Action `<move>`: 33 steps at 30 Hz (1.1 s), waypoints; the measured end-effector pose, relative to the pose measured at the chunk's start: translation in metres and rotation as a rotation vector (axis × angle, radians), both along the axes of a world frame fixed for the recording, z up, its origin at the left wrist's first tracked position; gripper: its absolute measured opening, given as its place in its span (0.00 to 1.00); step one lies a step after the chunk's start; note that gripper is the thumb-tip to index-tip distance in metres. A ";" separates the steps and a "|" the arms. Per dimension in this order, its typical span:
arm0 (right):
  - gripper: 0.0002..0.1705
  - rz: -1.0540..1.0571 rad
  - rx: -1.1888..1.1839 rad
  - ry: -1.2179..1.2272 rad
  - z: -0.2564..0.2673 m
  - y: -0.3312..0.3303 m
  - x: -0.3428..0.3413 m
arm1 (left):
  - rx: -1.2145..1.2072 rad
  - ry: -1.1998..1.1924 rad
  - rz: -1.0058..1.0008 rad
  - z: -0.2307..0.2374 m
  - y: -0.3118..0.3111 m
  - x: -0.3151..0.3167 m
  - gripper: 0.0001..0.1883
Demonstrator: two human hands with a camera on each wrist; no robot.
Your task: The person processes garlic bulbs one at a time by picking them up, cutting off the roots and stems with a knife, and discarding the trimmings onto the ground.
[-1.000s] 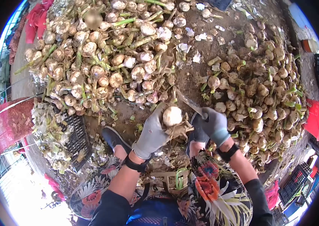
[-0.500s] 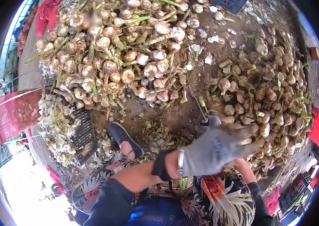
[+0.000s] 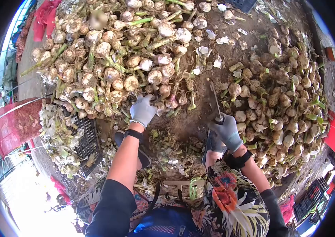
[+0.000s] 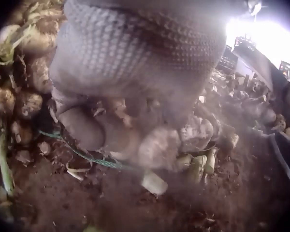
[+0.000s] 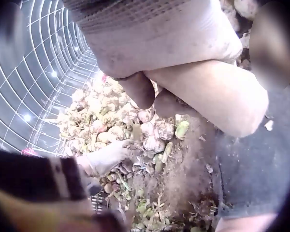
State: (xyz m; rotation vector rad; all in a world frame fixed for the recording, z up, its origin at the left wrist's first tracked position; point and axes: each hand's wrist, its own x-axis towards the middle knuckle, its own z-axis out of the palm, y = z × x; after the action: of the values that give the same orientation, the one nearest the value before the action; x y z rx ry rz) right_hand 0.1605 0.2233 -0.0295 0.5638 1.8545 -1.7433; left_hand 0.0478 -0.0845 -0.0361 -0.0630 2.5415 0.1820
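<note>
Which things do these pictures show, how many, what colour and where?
Stemmed garlic pile: one, whitish and green, upper left.
Second garlic pile: one, brownish white, right.
Knife: one, grey, centre right.
Crates: several, black, left, right and top.
Mesh bag: one, red, left edge.
Peel scraps: many, pale, left and centre.
Shoes: two, dark, near centre.
Flowered garment: one, multicoloured, bottom centre.
Left hand: one, grey-gloved, stemmed pile's near edge.
Right hand: one, grey-gloved, around the knife.

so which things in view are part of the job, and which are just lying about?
Part of the job, likely:
blade, in the right grip
left bulb pile, at the left grip
right bulb pile

Lying about, likely:
red mesh, left edge
black crates, lower right
</note>
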 end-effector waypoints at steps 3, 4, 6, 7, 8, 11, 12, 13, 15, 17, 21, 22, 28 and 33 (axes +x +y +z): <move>0.06 -0.156 -0.093 0.041 0.007 -0.003 -0.008 | 0.346 0.072 0.291 -0.002 -0.005 0.011 0.23; 0.06 -0.162 -0.093 0.036 0.010 -0.007 -0.009 | 0.700 0.088 0.568 -0.005 -0.008 0.020 0.20; 0.09 -0.282 -0.224 0.009 0.018 -0.017 -0.019 | 1.074 0.046 0.792 0.055 0.036 0.034 0.21; 0.15 -0.236 -0.323 -0.046 0.020 -0.015 -0.023 | 1.278 -0.011 0.955 0.071 0.053 0.040 0.19; 0.15 -0.231 -0.323 -0.042 0.026 -0.019 -0.027 | 1.411 -0.064 0.943 0.075 0.067 0.043 0.18; 0.21 -0.250 -0.473 0.040 0.036 -0.027 -0.039 | 1.392 -0.093 0.959 0.086 0.106 0.062 0.18; 0.21 -0.249 -0.469 0.040 0.032 -0.024 -0.039 | 1.350 -0.043 1.045 0.081 0.116 0.068 0.18; 0.22 -0.343 -0.564 0.012 0.027 -0.022 -0.039 | 1.193 -0.007 0.812 0.080 0.111 0.071 0.15; 0.21 -0.427 -0.608 0.014 0.024 -0.012 -0.038 | 1.003 -0.057 0.849 0.106 0.112 0.074 0.14; 0.21 -0.399 -0.486 0.044 0.028 -0.004 -0.034 | 0.897 0.149 0.517 0.116 0.107 0.087 0.20; 0.18 -0.255 -0.268 0.209 0.037 -0.019 -0.028 | 0.656 0.432 0.008 0.087 0.113 0.080 0.26; 0.16 -0.180 -0.225 0.319 0.040 -0.025 -0.028 | 0.656 0.438 0.004 0.068 0.108 0.080 0.26; 0.14 -0.207 -0.011 0.232 0.056 -0.005 -0.032 | 1.263 -0.397 0.715 0.087 0.108 0.063 0.22; 0.16 0.405 0.722 0.720 0.061 -0.007 -0.013 | 1.318 -0.290 0.684 0.057 0.087 0.084 0.25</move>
State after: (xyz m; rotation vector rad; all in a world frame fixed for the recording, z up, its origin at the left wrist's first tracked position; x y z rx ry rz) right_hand 0.1473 0.2164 0.0315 -0.2575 2.8666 -1.0258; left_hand 0.1314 0.0022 0.0210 -0.3854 1.5864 1.8499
